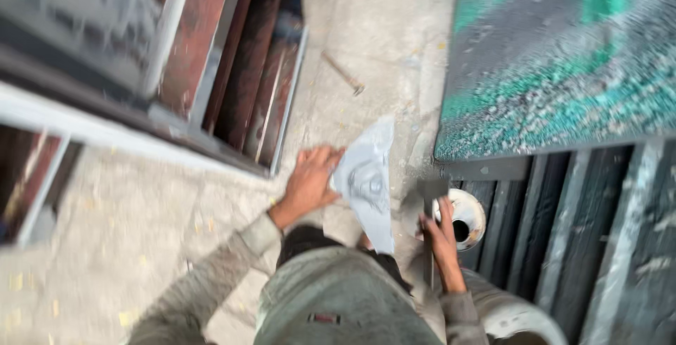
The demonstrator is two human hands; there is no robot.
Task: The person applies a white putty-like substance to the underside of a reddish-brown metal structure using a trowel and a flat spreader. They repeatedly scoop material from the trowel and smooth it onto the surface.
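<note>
Your left hand (308, 184) reaches forward over the concrete floor (127, 211), and its fingers (325, 160) are clamped on the near edge of a grey, smeared sheet (370, 179), which hangs crumpled from the grip and narrows to a point near your knee. The sheet lies between your two hands, in front of your grey trousers (338, 296).

Your right hand (442, 236) is curled around the handle of a flat-bladed scraper (429, 193); the fingers are closed on the handle, and the dark blade stands upright just beside the sheet. Motion blur prevents you from telling whether the blade touches the sheet.

Just to the right of that hand sits a small open tin (461, 218) with a white, paint-caked rim and a dark opening. It stands at the foot of dark, ribbed metal panels (584, 225).

Above those panels lies a slanted board (556, 56), flecked with green and grey paint.

To the upper left, rust-red metal frames (232, 56) with pale grey edges lean over the floor.

Further away on the floor, between the frames and the board, a hammer (343, 72) lies well apart from both hands.

A white, rounded bucket (521, 320) shows at the lower right, next to your right sleeve.
</note>
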